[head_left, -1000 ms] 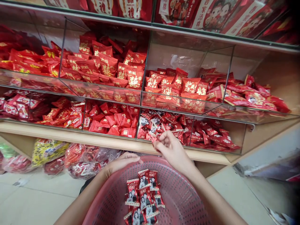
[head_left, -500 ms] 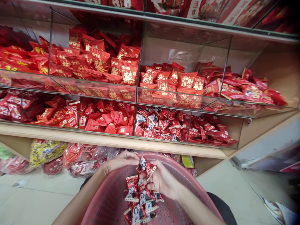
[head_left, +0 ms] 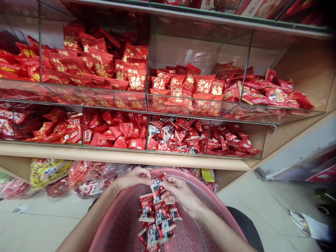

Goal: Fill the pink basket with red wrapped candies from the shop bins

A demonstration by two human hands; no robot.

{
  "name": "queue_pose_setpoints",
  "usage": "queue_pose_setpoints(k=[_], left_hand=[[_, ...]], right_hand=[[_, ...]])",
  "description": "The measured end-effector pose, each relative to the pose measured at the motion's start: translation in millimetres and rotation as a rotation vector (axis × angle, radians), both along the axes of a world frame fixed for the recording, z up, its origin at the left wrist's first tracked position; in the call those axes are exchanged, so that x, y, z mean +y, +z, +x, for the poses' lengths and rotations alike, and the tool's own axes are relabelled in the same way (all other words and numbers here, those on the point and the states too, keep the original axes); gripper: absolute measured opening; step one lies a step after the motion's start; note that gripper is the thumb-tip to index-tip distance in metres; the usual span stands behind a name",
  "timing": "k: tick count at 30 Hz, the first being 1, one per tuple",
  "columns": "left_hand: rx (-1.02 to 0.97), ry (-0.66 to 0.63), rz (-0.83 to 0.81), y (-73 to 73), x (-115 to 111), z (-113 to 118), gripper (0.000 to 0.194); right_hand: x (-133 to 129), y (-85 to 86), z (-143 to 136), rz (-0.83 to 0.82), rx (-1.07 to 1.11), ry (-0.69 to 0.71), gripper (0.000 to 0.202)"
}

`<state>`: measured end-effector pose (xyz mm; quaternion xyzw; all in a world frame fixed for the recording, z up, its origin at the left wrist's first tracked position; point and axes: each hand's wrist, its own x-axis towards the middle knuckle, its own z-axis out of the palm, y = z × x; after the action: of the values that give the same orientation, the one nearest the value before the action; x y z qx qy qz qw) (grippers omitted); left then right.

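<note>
A pink perforated plastic basket (head_left: 115, 210) stands below the shelves, between my forearms. Inside it lies a small pile of candy packets (head_left: 154, 233), red and black with cartoon couples and pale patterned edges. Above the pile, my right hand (head_left: 181, 195) grips a candy packet (head_left: 158, 185) of the same kind from the right, fingers curled at its side. My left hand (head_left: 132, 180) is closed at the packet's left edge, thumb and fingers pinched near its upper corner. Part of another red packet shows behind the held one.
Clear-fronted shelf bins hold red packets with gold characters (head_left: 136, 77). A lower bin holds matching couple-print packets (head_left: 173, 134). Bagged candy, including a yellow bag (head_left: 49, 173), lies under the wooden shelf edge (head_left: 126, 159). Papers (head_left: 309, 224) lie on the tiled floor at right.
The packet in my hands has turned more upright, its couple print now facing me. My left fingertips have shifted slightly left. The view has moved a little, so the shelves appear further left and higher.
</note>
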<state>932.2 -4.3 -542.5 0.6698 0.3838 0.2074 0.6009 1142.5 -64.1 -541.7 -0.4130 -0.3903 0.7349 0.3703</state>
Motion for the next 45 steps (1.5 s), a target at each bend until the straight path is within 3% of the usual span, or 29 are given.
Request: queue_pose_setpoints(k=[6, 18, 26, 32, 38, 41, 45], left_hand=[[0.008, -0.011, 0.002, 0.6, 0, 1, 0.021], [-0.018, -0.002, -0.009, 1.6, 0, 1, 0.02], [-0.025, -0.008, 0.0, -0.7, 1, 1, 0.018], [-0.074, -0.036, 0.011, -3.5, 3, 0, 0.018], [-0.071, -0.035, 0.011, -2.8, 1, -3, 0.015], [-0.103, -0.015, 0.009, -0.8, -1, -3, 0.02], [-0.12, 0.001, -0.022, 3.0, -3, 0, 0.02]], right_hand=[[1, -4.1, -2, 0.086, -0.033, -0.056, 0.04], [3, -8.5, -2, 0.086, -0.06, -0.143, 0.046], [2, -5.1, -6, 0.272, -0.289, -0.202, 0.05], [8, -9.5, -4, 0.313, -0.327, -0.19, 0.046], [16, 4.0, 27, 0.392, -0.395, -0.013, 0.042], [17, 9.5, 57, 0.404, -0.533, 0.2, 0.038], [12, 3.9, 79, 0.304, -0.825, 0.489, 0.027]])
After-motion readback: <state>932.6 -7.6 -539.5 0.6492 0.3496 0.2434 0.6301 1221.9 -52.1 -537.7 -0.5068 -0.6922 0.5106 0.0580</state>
